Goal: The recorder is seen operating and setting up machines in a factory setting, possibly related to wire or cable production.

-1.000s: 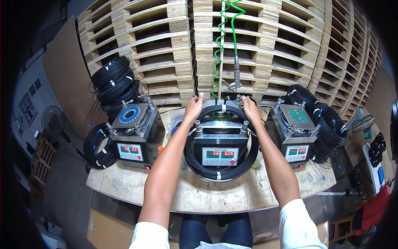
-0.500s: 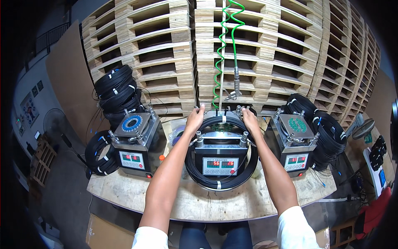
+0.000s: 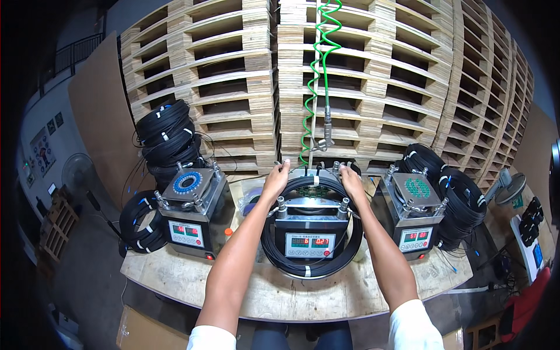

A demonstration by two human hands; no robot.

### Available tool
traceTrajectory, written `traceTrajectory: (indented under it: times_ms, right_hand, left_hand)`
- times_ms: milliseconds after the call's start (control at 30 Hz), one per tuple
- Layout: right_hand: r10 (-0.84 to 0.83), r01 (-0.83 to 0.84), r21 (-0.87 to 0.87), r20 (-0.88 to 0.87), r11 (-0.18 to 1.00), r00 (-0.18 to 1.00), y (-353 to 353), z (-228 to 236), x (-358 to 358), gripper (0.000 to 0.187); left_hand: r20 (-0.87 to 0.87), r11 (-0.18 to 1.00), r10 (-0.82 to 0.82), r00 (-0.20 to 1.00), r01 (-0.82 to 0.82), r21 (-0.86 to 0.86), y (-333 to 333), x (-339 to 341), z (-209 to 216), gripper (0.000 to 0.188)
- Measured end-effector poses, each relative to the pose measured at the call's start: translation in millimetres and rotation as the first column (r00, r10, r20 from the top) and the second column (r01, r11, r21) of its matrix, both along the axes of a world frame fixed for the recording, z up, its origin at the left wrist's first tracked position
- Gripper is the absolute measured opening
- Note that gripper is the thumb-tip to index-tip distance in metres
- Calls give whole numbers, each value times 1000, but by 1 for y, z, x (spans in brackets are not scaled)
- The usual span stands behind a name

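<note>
A polishing-type machine [image 3: 307, 223] with a metal clamping plate stands in front of me, its red and green digits lit. A large coil of black cable [image 3: 307, 271] hangs round it, bound with white ties. At the far left corner of its plate, my left hand [image 3: 276, 182] is closed round a small metal lever, only its tip showing. My right hand [image 3: 352, 183] is closed at the far right corner, beside a metal post; the lever there is mostly hidden by the fingers. Two knobbed posts stand at the plate's near corners.
Similar machines stand at left [image 3: 188, 217] and right [image 3: 413, 219], with ringed blue and green connectors on top. Black cable coils [image 3: 166, 137] are piled behind them. A green spiral air hose [image 3: 326, 76] with an air gun hangs before stacked wooden pallets [image 3: 233, 76]. An orange-capped bottle [image 3: 228, 232] is near my left forearm.
The middle machine's display digits have changed. My view has tilted slightly, so the bench sits a little lower. Both hands stay at the far corners of the plate.
</note>
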State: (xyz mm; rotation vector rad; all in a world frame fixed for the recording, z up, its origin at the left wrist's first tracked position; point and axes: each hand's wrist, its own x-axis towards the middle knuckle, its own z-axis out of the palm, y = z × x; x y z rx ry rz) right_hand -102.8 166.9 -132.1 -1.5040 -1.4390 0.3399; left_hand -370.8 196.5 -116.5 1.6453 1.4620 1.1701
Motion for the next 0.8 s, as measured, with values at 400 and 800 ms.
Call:
traceTrajectory:
  times_ms: [400,800]
  right_hand:
    - [34,-34,-28,2,999,999,-11,13,-9,56]
    - [62,-62,34,-15,998,998,-5,7,-7,64]
  left_hand:
    - [6,997,-41,999,42,-57,1,-6,1,89]
    - [23,998,-45,999,46,-38,19,-8,-11,91]
